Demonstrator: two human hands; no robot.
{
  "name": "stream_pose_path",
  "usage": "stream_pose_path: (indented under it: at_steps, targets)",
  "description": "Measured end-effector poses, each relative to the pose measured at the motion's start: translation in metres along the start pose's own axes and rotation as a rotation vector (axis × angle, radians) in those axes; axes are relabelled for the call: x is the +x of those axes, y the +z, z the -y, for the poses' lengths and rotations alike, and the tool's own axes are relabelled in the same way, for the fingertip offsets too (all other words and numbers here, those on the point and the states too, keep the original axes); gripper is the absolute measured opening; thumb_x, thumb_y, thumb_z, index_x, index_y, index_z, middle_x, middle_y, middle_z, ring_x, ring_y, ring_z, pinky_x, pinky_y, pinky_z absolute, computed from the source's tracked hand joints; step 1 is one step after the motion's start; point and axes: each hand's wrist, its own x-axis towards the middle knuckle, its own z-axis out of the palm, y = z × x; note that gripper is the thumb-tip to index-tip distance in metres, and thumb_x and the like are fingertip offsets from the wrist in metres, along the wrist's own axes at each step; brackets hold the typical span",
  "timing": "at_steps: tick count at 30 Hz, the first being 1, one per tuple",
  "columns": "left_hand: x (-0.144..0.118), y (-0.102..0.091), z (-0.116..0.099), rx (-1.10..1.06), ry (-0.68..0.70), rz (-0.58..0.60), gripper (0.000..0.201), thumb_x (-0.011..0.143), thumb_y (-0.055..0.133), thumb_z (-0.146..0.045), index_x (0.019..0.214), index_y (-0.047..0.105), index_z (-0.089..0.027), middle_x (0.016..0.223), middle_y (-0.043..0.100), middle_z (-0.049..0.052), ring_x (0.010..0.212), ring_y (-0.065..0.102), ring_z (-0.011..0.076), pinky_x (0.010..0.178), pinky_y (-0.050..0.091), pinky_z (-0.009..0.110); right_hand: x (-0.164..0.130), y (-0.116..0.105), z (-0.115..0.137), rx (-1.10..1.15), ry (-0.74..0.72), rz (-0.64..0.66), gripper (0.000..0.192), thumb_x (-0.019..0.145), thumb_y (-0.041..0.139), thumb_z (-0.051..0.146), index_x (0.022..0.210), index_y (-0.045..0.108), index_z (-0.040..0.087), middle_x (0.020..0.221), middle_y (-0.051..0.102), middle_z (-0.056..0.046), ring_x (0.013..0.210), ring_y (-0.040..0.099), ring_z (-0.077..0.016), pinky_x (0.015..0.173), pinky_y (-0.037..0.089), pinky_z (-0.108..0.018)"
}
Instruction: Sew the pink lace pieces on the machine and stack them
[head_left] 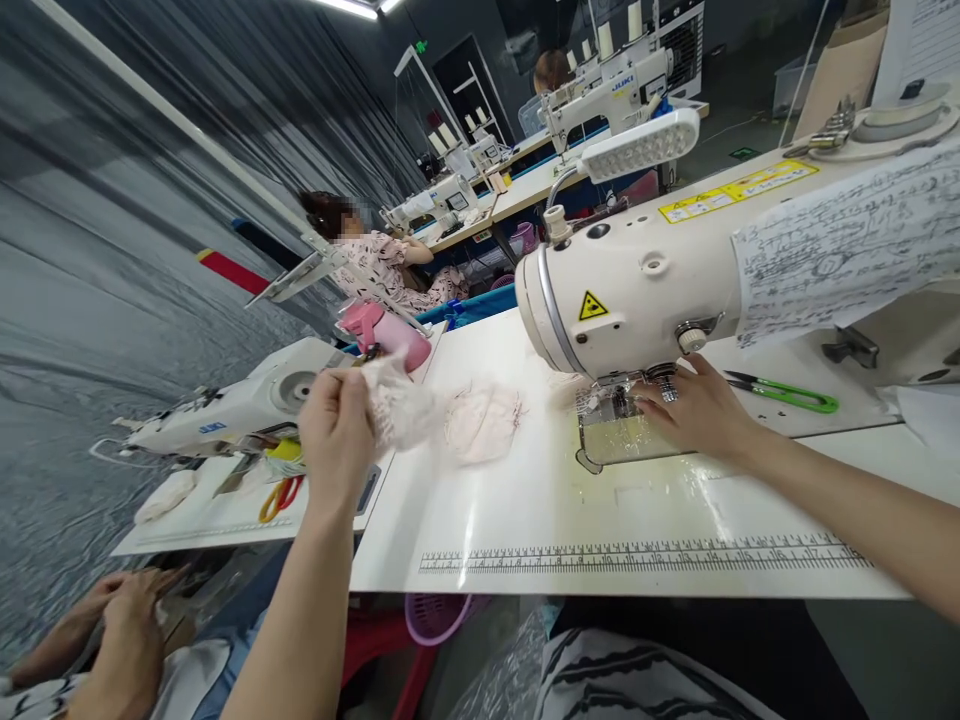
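Observation:
My left hand [336, 425] is raised over the left part of the white table, its fingers closed on a pale pink fabric piece [401, 405] that is blurred by motion. A second pale fabric piece [481, 425] with loose threads along its edges lies flat on the tabletop. At the needle area of the white sewing machine [637, 280], my right hand [697, 408] reaches in with its fingers apart, close to the presser foot [621, 398]. Whether its fingertips touch the foot I cannot tell. A little light-coloured cloth, blurred, shows just left of the foot.
Green thread snips [784, 390] lie right of my right hand. A printed ruler [637, 557] runs along the table's front edge. A pink bottle [386, 335] stands behind my left hand. At left are another sewing machine [232, 400], orange-handled scissors [281, 498] and a co-worker's hands [127, 620].

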Motion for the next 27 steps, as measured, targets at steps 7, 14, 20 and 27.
stream_pose_path:
  at_steps: [7,14,20,27]
  targets:
    - [-0.065,0.053,-0.049,-0.316,-0.118,0.824,0.034,0.090,0.041,-0.052,0.077,0.050,-0.021,0.060,0.045,-0.004,0.051,0.043,0.0102,0.048,0.036,0.022,0.004,-0.002,-0.002,0.003,0.035,0.106,0.030,0.093,0.041,0.025,0.086,0.070,0.020,0.062,0.062,-0.001,0.071,0.056,-0.0188,0.088,0.035,-0.036]
    - [-0.090,0.102,-0.049,0.306,0.335,0.735,0.030,0.097,0.034,-0.040,0.100,0.058,-0.021,0.079,0.068,0.004,0.069,0.063,0.0189,0.052,0.041,0.025,0.004,0.000,-0.002,0.004,0.077,0.124,0.022,0.084,0.045,0.014,0.077,0.066,0.018,0.067,0.064,-0.002,0.069,0.054,-0.0167,0.078,0.035,-0.032]
    - [-0.128,0.120,-0.050,0.137,0.845,0.654,0.036,0.095,0.043,-0.036,0.121,0.054,-0.014,0.123,0.062,0.014,0.113,0.058,0.0274,0.089,0.053,0.041,0.004,-0.008,0.011,0.119,-0.075,0.077,0.029,0.083,0.043,0.007,0.095,0.065,0.020,0.085,0.070,0.001,0.067,0.056,-0.0129,0.072,0.036,-0.028]
    - [-0.120,0.144,-0.041,0.028,1.036,0.681,0.048,0.093,0.045,-0.032,0.134,0.045,-0.009,0.138,0.050,0.016,0.132,0.043,0.0288,0.105,0.045,0.044,0.003,-0.007,0.014,-0.012,-0.078,0.233,0.030,0.083,0.043,0.006,0.103,0.064,0.017,0.097,0.071,-0.004,0.073,0.061,-0.0166,0.076,0.040,-0.034]
